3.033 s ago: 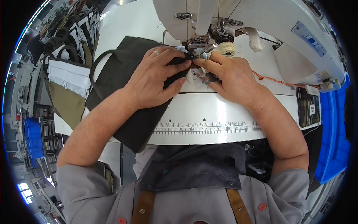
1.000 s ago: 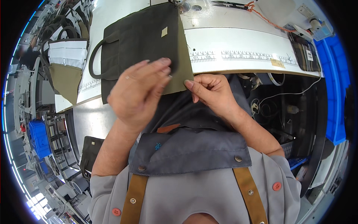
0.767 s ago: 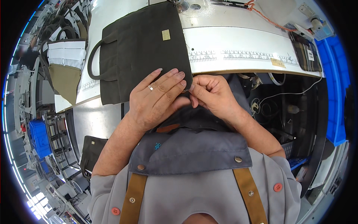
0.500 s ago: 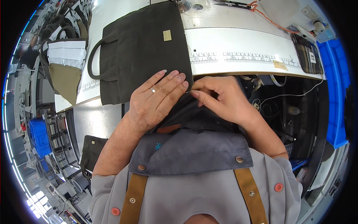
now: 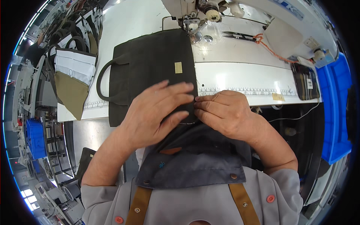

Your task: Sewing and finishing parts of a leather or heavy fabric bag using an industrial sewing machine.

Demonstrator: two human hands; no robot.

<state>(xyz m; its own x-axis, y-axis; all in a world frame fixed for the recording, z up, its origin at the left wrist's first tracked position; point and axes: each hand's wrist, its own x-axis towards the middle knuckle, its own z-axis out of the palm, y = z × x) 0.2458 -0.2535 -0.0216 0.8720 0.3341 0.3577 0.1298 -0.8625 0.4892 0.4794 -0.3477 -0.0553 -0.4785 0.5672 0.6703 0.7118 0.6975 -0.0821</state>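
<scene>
A dark olive fabric bag (image 5: 150, 56) lies on the white table, its looped handle to the left and a small pale yellow tab on its face. My left hand (image 5: 155, 112) is over the bag's lower part, fingers apart and slightly blurred. At the bag's right edge, near the front of the table, my right hand (image 5: 221, 114) pinches the fabric with thumb and fingers. Just beyond the bag's top right corner stands the sewing machine's presser foot assembly (image 5: 192, 22).
Bags with white and khaki linings (image 5: 71, 82) pile at left. Black scissors (image 5: 238, 35) on an orange cord lie beside the machine (image 5: 300, 26). A plaid bundle (image 5: 303, 80) sits at the right end. Blue bins (image 5: 333, 108) flank the table; a dark bag (image 5: 84, 165) is lower left.
Since three seconds ago the bag has left the needle area and lies flattened. Since half a second ago my right hand has moved up its edge, and my left fingers have shifted and spread.
</scene>
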